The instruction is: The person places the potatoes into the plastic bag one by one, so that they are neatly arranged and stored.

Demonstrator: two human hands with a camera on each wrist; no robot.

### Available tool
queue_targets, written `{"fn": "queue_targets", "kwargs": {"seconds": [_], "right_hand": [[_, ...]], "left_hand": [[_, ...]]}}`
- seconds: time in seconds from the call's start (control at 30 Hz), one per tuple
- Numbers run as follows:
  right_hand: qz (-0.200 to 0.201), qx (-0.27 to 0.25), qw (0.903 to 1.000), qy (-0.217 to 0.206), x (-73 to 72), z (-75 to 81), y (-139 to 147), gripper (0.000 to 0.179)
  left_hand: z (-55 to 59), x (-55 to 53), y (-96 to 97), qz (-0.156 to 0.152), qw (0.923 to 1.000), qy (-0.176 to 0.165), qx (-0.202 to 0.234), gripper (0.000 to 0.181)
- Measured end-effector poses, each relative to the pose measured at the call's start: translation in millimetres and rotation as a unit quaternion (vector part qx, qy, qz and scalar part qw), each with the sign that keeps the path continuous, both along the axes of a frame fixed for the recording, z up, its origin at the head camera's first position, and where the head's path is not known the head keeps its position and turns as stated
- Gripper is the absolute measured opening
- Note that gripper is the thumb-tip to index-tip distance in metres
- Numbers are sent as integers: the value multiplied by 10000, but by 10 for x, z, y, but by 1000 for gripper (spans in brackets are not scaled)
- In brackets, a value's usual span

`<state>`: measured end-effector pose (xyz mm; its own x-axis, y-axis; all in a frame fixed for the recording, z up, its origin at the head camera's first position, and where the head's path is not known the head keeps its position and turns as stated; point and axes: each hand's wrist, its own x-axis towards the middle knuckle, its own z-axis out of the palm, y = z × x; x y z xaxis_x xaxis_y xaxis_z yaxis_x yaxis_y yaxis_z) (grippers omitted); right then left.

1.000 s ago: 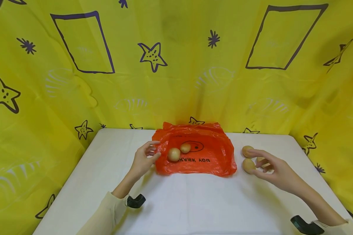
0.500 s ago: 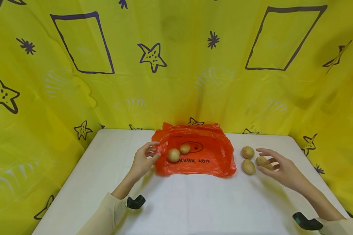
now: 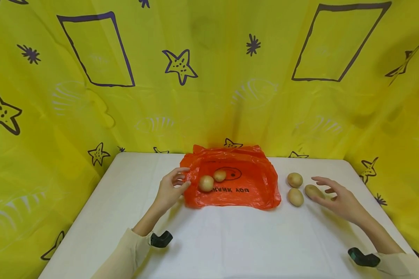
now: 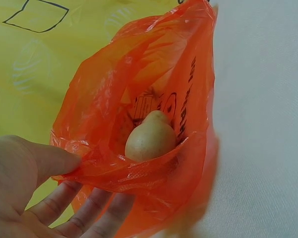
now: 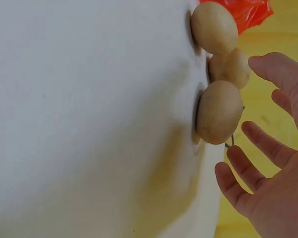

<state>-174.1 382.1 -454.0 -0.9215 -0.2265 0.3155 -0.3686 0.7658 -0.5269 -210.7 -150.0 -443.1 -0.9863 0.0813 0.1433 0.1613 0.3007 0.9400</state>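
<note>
A red plastic bag (image 3: pixel 237 198) lies with its mouth spread open at the back middle of the table. Inside it rest two potatoes, a rounder one (image 3: pixel 206 183) and a smaller one (image 3: pixel 219 175). My left hand (image 3: pixel 171 190) pinches the bag's left rim, thumb on the inner side and fingers beneath, as the left wrist view shows. Right of the bag sit three more potatoes: a back one (image 3: pixel 295 179), a front one (image 3: pixel 295 197) and a right one (image 3: pixel 314 192). Over that right potato hovers my right hand (image 3: pixel 342 201), fingers spread and apart from it in the right wrist view (image 5: pixel 278 168).
The table has a white cover (image 3: pixel 223 240). A yellow curtain (image 3: pixel 209 108) with drawn stars hangs behind it and along both sides. A black wrist camera (image 3: pixel 161 239) is on the left forearm, another (image 3: pixel 364 257) on the right.
My right hand has drawn back to the right, from above the back and front potatoes to the right one. The left hand stays at the bag's rim.
</note>
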Motion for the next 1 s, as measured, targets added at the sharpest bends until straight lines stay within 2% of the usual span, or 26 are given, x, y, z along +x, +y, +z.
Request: {"fn": "queue_targets", "kwargs": {"seconds": [0.27,0.7,1.0], "right_hand": [[116,16,9997,-230,-55,-59,93,59],[-35,-49,9928,-1192,-127,-62,95,59],[111,-15,9887,-1498,-146,-60,89,58]], "left_hand": [[-16,-16,-3,-4,10000,11,-23,41],[-12,1,8,-6,10000,8,45,39],[-1,1,4,-6,10000,-17,29,41]]}}
